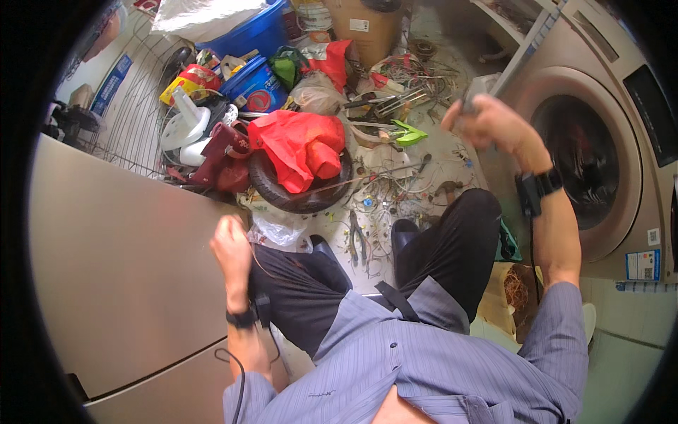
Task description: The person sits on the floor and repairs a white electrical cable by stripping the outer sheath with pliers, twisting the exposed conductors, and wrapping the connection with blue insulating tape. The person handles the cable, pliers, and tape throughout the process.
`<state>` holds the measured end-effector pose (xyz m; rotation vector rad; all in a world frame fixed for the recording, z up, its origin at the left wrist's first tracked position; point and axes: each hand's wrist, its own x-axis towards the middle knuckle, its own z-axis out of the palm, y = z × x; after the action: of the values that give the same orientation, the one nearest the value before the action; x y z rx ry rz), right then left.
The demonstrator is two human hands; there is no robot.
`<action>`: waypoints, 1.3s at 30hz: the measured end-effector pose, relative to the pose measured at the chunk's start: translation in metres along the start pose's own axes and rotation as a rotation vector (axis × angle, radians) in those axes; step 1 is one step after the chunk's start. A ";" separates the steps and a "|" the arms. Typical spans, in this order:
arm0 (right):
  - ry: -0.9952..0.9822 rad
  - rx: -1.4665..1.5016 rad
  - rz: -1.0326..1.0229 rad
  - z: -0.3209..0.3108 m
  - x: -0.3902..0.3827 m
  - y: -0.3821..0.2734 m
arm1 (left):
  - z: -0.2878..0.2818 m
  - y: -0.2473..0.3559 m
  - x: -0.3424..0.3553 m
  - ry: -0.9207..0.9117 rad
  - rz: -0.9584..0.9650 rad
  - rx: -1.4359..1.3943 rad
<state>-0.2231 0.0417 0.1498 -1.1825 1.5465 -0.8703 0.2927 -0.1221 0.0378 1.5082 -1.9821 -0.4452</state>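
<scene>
Littered floor (446, 157) separates refrigerator (134, 261) and washing machine (558, 85), the left hand (232, 247) clenched on a thin wire (258, 263) by the left thigh (300, 286), the right hand (494, 126) too blurred to tell its grip.

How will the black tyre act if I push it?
The tyre appears to lie flat, so it should slide rather than roll. Its thick black ring suggests it may feel fairly heavy and stiff. The red bag on top looks creased and loosely draped, so it might shift or slip off.
</scene>
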 end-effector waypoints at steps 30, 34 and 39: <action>0.590 1.357 -0.091 0.117 0.125 0.089 | 0.142 0.150 -0.052 -0.750 0.095 -0.432; 0.787 1.365 -0.021 0.098 0.132 0.099 | 0.132 0.148 -0.070 -0.663 0.283 -0.371; 0.948 1.370 -0.037 0.039 0.137 0.101 | 0.099 0.135 -0.080 -0.743 0.330 -0.367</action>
<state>-0.2215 -0.0615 0.0091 0.2794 1.0505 -2.1756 0.1425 -0.0146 0.0215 0.8128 -2.4487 -1.2789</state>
